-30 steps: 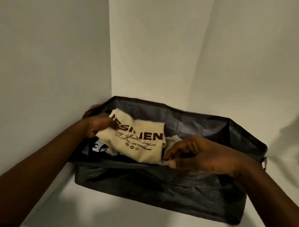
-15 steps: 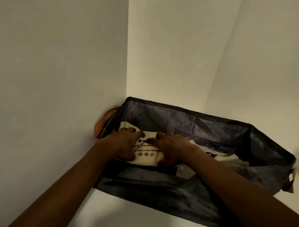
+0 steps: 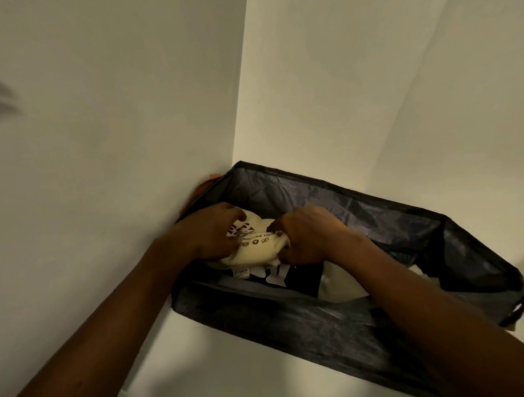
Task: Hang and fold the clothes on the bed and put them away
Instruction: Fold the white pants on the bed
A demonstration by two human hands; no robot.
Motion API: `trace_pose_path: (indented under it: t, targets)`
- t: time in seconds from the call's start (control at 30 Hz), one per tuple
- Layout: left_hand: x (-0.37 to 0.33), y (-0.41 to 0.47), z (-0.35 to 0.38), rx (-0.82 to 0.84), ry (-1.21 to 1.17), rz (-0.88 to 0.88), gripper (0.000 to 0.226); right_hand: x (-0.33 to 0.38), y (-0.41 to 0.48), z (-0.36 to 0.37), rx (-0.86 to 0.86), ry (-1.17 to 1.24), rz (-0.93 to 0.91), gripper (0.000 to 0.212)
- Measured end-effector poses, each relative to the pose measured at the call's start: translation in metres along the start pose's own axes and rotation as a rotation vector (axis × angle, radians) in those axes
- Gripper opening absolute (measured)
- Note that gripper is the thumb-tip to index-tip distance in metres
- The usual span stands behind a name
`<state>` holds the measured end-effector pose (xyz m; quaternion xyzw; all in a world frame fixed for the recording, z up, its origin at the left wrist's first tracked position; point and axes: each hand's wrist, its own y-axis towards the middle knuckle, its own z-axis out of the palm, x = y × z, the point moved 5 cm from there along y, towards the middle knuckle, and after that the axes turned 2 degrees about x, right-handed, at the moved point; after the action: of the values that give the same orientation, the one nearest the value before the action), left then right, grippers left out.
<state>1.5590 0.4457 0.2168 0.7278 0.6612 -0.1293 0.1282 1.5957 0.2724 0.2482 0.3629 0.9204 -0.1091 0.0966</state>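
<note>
A dark grey fabric storage bin (image 3: 320, 325) sits on a white shelf, pushed into the left back corner. Inside its left end lies a folded cream T-shirt (image 3: 251, 252) with dark printed lettering. My left hand (image 3: 208, 233) grips the shirt's left side and my right hand (image 3: 310, 235) grips its right side, both curled over the cloth and bunching it. Beneath it a black garment with white print (image 3: 282, 275) shows, and another cream garment (image 3: 345, 287) lies to the right, partly hidden by my right forearm.
White cupboard walls close in at the left (image 3: 102, 145) and back (image 3: 355, 89). An orange-brown tab (image 3: 203, 186) of the bin presses against the left wall. The white shelf surface (image 3: 217, 365) extends in front of the bin.
The cream shirt went from held above the bin's left end to pressed down inside it. Both hands came together on it and now bunch the cloth. The view shifted left.
</note>
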Motion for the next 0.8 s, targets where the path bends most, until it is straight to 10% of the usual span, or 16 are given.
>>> trace_pose_path:
  t: [0.2,0.5,0.67,0.8]
  targets:
    - [-0.041,-0.064,0.001,0.188,-0.035,0.105,0.100,0.006,-0.012,0.015,0.024,0.140,-0.027,0.053]
    - [-0.050,-0.090,0.034,0.292,0.156,0.168,0.087,0.001,-0.033,0.042,0.304,0.501,0.049,0.076]
    - [-0.054,-0.092,0.019,-0.023,0.258,0.172,0.033,-0.003,-0.067,0.018,0.224,0.776,0.063,0.081]
    - [-0.068,-0.073,-0.026,-0.577,0.201,0.252,0.006,-0.003,-0.106,-0.013,0.122,0.747,0.035,0.067]
